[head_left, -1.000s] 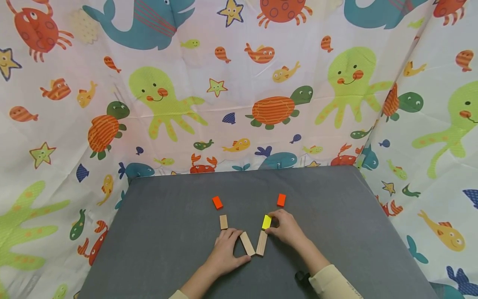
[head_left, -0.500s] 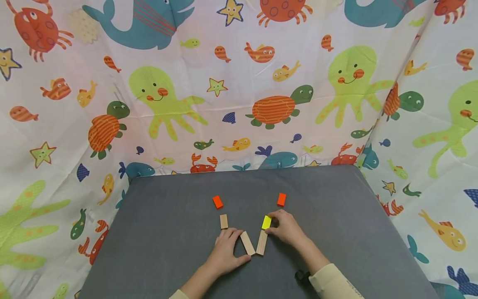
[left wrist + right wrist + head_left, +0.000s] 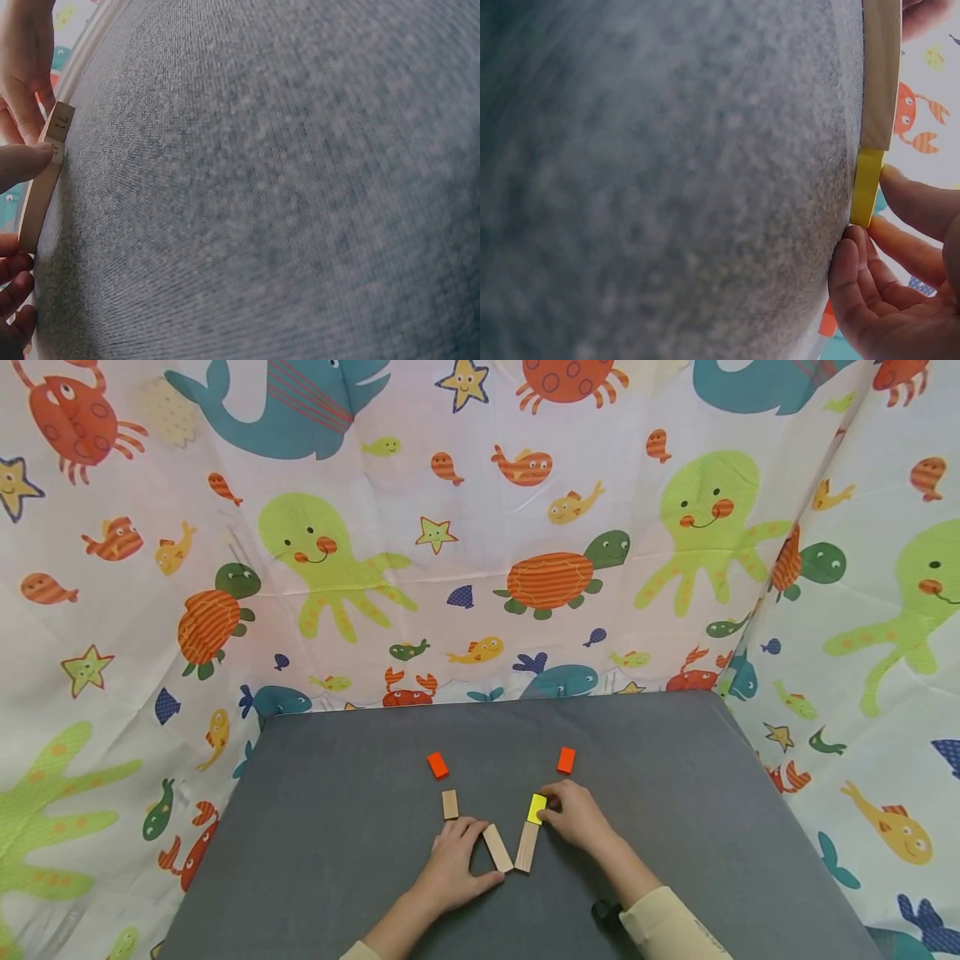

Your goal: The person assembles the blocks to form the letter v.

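Currently, your right hand (image 3: pixel 576 814) pinches the yellow block (image 3: pixel 536 808), fingers barely parted; your left hand (image 3: pixel 452 866), spread wider, grips the left plank (image 3: pixel 498 848) by its ends, left of that block. Pushing the block too hard could skew the right plank (image 3: pixel 527 848) touching its near end.

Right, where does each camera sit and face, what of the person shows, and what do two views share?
Head: on the head, facing forward and down at the grey table; left hand, right hand, sleeves.
Left wrist: on that wrist, looking low across the table, wooden block at picture left; left fingers, part of the right hand.
Right wrist: on that wrist, looking likewise, yellow block at picture right; right fingers, a bit of the left hand.
Head and right wrist share the yellow block.
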Demonstrator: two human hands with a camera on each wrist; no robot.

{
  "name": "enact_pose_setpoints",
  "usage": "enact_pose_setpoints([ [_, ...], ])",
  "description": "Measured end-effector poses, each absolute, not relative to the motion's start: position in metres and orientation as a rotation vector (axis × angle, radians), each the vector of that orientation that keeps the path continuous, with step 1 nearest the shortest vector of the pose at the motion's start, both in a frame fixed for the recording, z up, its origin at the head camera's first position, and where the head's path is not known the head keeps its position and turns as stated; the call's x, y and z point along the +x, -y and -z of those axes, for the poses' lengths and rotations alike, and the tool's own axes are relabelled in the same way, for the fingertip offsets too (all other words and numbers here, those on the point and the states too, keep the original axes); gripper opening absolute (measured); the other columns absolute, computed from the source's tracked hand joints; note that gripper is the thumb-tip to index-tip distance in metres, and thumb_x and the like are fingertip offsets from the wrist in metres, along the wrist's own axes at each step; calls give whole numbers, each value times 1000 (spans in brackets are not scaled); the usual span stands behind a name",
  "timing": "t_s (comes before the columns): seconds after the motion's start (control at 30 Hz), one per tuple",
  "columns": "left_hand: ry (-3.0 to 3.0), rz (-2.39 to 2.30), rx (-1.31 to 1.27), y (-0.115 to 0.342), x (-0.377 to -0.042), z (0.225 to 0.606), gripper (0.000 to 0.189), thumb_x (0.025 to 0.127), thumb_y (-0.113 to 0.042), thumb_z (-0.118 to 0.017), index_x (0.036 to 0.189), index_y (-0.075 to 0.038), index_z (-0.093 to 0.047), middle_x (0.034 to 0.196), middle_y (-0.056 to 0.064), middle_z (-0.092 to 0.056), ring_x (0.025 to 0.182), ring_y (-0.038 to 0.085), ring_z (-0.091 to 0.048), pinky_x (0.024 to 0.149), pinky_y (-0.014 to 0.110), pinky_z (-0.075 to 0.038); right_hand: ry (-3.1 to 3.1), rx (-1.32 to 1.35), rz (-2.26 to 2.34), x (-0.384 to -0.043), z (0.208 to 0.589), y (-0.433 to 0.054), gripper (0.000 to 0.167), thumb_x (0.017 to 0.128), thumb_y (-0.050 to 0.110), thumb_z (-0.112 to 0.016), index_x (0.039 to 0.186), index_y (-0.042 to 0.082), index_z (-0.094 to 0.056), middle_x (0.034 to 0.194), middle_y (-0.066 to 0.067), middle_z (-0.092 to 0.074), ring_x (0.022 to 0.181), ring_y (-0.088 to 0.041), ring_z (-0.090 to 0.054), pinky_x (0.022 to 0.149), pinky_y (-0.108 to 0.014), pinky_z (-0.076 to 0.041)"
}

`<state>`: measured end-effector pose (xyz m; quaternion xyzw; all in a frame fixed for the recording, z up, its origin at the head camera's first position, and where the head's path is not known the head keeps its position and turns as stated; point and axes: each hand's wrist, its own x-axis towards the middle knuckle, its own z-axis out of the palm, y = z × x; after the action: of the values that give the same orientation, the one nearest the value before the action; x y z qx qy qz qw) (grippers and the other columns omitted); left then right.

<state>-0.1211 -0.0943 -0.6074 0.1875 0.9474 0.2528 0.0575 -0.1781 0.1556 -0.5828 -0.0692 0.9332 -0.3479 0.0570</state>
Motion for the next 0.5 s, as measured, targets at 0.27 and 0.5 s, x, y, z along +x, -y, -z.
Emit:
enact_pose_setpoints([
  [0.27, -2874, -784, 570, 95, -119, 608, 77, 79, -56, -79, 140, -16, -56, 131, 1, -54, 124, 23, -46, 99, 51, -41, -2820, -196, 1032, -178, 585, -154, 32, 82, 14, -83, 112, 6, -74, 101, -7, -66, 86, -15, -61, 76, -37, -53],
  [0.5, -2881, -756, 563, 94, -120, 609, 78, 78, -58, -79, 140, -17, -56, 132, 1, -54, 124, 23, -46, 98, 50, -41, -2828, -217, 1037, -178, 586, -154, 32, 83, 14, -83, 113, 7, -75, 101, -6, -67, 86, -15, -61, 77, -37, -53],
])
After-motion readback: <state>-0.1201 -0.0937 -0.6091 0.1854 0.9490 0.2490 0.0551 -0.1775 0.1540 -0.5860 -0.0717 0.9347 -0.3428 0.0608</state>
